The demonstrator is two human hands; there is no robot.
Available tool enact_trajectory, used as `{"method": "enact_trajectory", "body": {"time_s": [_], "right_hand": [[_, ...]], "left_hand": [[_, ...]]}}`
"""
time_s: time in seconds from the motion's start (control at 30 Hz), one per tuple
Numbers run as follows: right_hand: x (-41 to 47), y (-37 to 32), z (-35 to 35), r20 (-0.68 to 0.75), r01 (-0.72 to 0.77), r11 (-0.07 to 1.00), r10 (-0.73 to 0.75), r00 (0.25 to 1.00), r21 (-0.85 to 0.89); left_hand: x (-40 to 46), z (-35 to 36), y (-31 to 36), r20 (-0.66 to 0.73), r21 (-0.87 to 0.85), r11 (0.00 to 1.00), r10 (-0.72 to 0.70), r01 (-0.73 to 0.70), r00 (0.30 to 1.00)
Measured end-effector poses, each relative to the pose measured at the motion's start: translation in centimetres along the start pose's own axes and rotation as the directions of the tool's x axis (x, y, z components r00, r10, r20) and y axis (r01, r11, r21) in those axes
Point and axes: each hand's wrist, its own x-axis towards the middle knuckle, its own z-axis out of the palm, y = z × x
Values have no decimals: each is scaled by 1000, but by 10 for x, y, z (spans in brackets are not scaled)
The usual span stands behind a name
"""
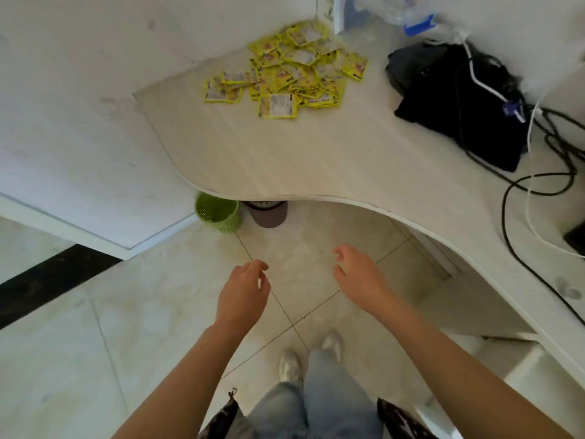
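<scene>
The curved white bench [316,160] carries everything. A black bag [459,99] lies on its right side, and the pile of yellow packets [294,74] sits toward its far left corner, well apart from the person. The packets look like flat printed sachets. I judge them very light, thin, limp and rather slick, apt to slide over one another and fan out if scooped. A pinch at an edge or corner, say of the front packet [278,106], or a flat sweep gathering the heap, should serve better than a grab from above. Under the bench edge stand a green basket [218,213] and a brown bin [267,217], each partly hidden by the bench top. The left hand [243,296] and right hand [361,277] hang over the floor [126,312] short of the bench, both empty, fingers loosely curled. The packets' print is too blurred to read, and how many lie buried cannot be told. The clear plastic wrapping [392,9] is cut off at the top.
</scene>
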Motion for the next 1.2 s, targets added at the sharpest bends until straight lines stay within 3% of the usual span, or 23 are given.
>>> {"method": "enact_trajectory", "body": {"time_s": [0.4, 0.67, 1.2], "right_hand": [[150, -52, -50, 19, 144, 989, -143, 990, -23], [245, -78, -101, 85, 214, 973, -207, 975, -83], [384, -135, -129, 90, 184, 976, -174, 981, -118]], "left_hand": [[135, -37, 1, -94, -21, 995, -102, 101, 990], [222, -54, 17, -78, -36, 988, -149, 147, 986], [395, -109, -1, 16, 116, 993, -3, 1, 1000]]}}
